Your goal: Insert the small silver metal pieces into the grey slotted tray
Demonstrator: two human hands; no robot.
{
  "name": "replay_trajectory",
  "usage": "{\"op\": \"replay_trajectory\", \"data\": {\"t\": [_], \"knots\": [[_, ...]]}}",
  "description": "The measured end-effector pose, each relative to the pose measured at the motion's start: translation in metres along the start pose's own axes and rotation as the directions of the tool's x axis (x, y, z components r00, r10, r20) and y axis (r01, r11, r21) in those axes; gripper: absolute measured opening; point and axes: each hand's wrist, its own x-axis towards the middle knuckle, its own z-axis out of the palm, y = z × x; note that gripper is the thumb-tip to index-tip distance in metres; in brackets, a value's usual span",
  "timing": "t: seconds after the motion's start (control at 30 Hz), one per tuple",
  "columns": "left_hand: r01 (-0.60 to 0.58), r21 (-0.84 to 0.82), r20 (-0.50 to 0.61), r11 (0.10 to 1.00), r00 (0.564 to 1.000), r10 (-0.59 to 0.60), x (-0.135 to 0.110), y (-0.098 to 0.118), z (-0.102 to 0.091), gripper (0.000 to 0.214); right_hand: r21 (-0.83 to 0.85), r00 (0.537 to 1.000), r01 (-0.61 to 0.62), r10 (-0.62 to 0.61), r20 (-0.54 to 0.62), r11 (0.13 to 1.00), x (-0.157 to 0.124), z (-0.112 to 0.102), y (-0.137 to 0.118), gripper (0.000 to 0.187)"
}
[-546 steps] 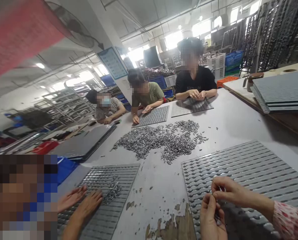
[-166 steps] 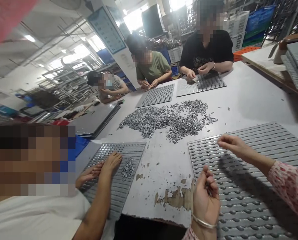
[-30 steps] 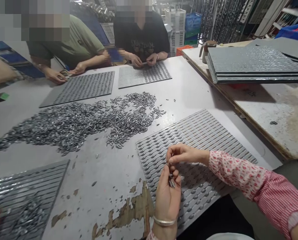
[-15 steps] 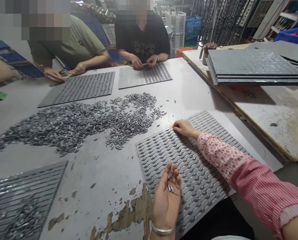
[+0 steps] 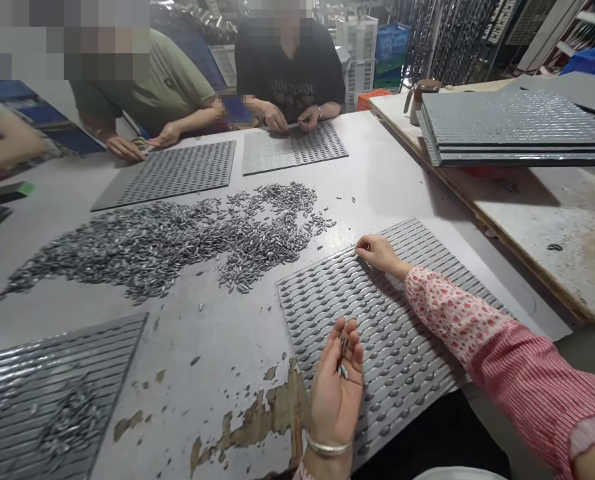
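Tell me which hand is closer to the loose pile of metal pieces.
Right. The right hand rests on the far edge of the grey tray, just beside the pile. The left hand hovers at the tray's near corner, farther back, cupping a few pieces.

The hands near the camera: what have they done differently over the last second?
The right hand left the left hand and reached out to the far edge of the tray. The left hand stayed cupped around a few metal pieces. The pile is unchanged.

Shiny metal pieces [image 5: 177, 240], chipped tabletop [image 5: 237, 347]
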Motion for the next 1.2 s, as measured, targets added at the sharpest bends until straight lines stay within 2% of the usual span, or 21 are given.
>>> {"op": "replay_trajectory", "data": {"t": [0.13, 0.3, 0.37, 0.4, 0.43, 0.47, 0.5, 0.57, 0.6, 0.63, 0.73, 0.77, 0.83, 0.9, 0.93, 1.0, 1.07, 1.1, 1.2], "knots": [[0.002, 0.029, -0.057, 1.0, 0.998, -0.001, 0.001, -0.003, 0.001, 0.019, -0.038, 0.999, -0.045, 0.045, -0.011, 0.998, 0.008, 0.001, 0.006, 0.007], [-0.06, 0.011, 0.018, 0.998, 0.998, 0.06, 0.004, -0.005, 0.001, 0.015, -0.034, 0.999, -0.045, 0.045, 0.007, 0.998, 0.004, 0.001, -0.005, 0.007], [-0.048, -0.018, 0.002, 0.999, 0.999, 0.048, 0.004, -0.005, 0.001, 0.013, 0.056, 0.999, -0.016, 0.013, 0.05, 0.998, -0.006, -0.004, -0.016, 0.005], [-0.038, -0.037, -0.012, 0.999, 0.999, 0.037, 0.005, -0.005, 0.001, 0.013, 0.165, 0.993, 0.011, -0.03, 0.113, 0.986, -0.014, -0.008, -0.022, 0.006], [-0.028, -0.056, -0.024, 0.998, 0.999, 0.026, 0.005, -0.005, 0.001, 0.013, 0.311, 0.975, 0.034, -0.099, 0.197, 0.95, -0.023, -0.012, -0.03, 0.008], [-0.02, -0.072, -0.029, 0.997, 0.999, 0.018, 0.005, -0.005, 0.001, 0.013, 0.474, 0.938, 0.039, -0.196, 0.287, 0.88, -0.033, -0.016, -0.037, 0.011], [-0.015, -0.084, -0.027, 0.996, 1.0, 0.013, 0.006, -0.005, 0.001, 0.013, 0.611, 0.881, 0.025, -0.306, 0.361, 0.791, -0.043, -0.02, -0.045, 0.015], [-0.006, -0.093, -0.011, 0.996, 1.0, 0.005, 0.007, -0.006, 0.003, 0.013, 0.757, 0.781, -0.009, -0.468, 0.413, 0.654, -0.062, -0.025, -0.061, 0.023], [0.0, -0.093, -0.005, 0.996, 1.0, 0.0, 0.007, -0.006, 0.003, 0.014, 0.788, 0.756, -0.017, -0.507, 0.413, 0.615, -0.07, -0.025, -0.067, 0.024], [0.005, -0.093, 0.001, 0.996, 1.0, -0.005, 0.008, -0.006, 0.004, 0.016, 0.81, 0.75, -0.026, -0.524, 0.403, 0.586, -0.077, -0.025, -0.073, 0.023], [-0.011, -0.061, 0.007, 0.998, 1.0, 0.012, 0.006, -0.004, 0.006, 0.017, 0.858, 0.772, -0.108, -0.501, 0.391, 0.502, -0.079, -0.018, -0.08, 0.021], [-0.021, -0.04, 0.006, 0.999, 1.0, 0.021, 0.005, -0.003, 0.006, 0.018, 0.868, 0.797, -0.143, -0.464, 0.386, 0.475, -0.075, -0.015, -0.078, 0.02], [-0.026, -0.002, 0.001, 1.0, 1.0, 0.026, 0.002, -0.001, 0.005, 0.021, 0.876, 0.879, -0.188, -0.321, 0.352, 0.445, -0.059, -0.01, -0.068, 0.017], [-0.011, 0.013, -0.02, 1.0, 1.0, 0.011, 0.001, 0.001, 0.004, 0.023, 0.862, 0.955, -0.188, -0.119, 0.273, 0.471, -0.037, -0.005, -0.052, 0.015], [0.0, 0.013, -0.032, 1.0, 0.999, 0.001, 0.0, 0.002, 0.004, 0.021, 0.836, 0.972, -0.179, -0.035, 0.23, 0.518, -0.026, -0.003, -0.044, 0.014], [0.022, 0.008, -0.057, 1.0, 0.998, -0.022, 0.0, 0.002, 0.003, 0.018, 0.696, 0.986, -0.152, 0.059, 0.156, 0.702, -0.007, -0.001, -0.029, 0.015], [0.047, -0.008, -0.068, 0.999, 0.997, -0.047, 0.0, 0.002, 0.001, 0.016, 0.479, 0.991, -0.123, 0.084, 0.102, 0.869, 0.007, 0.001, -0.019, 0.014], [0.058, -0.018, -0.067, 0.998, 0.996, -0.059, 0.001, 0.002, 0.0, 0.016, 0.383, 0.993, -0.11, 0.085, 0.082, 0.917, 0.011, 0.002, -0.015, 0.012], [0.076, -0.049, -0.053, 0.996, 0.995, -0.079, 0.003, 0.001, -0.002, 0.016, 0.236, 0.996, -0.084, 0.072, 0.059, 0.968, 0.019, 0.004, -0.01, 0.01]]}}
